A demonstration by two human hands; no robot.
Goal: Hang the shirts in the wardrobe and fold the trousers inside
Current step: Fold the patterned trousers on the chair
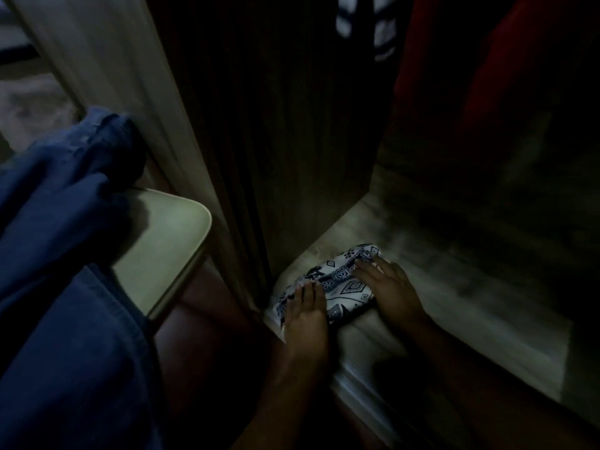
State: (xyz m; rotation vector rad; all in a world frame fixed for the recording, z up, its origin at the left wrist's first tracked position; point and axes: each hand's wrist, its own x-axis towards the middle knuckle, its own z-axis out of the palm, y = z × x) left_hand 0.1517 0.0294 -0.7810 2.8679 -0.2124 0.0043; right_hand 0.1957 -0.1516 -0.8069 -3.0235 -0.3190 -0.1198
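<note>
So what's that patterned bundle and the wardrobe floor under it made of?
Patterned bundle: soft printed cloth, maybe thin cotton; it lies folded and creased. Wardrobe floor: apparently matt wood-grain laminate board, streaky grain showing, though dim light leaves doubt.

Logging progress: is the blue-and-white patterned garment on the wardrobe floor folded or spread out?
Folded: the patterned garment is a compact bundle on the wardrobe floor, left hand and right hand resting on it.
</note>
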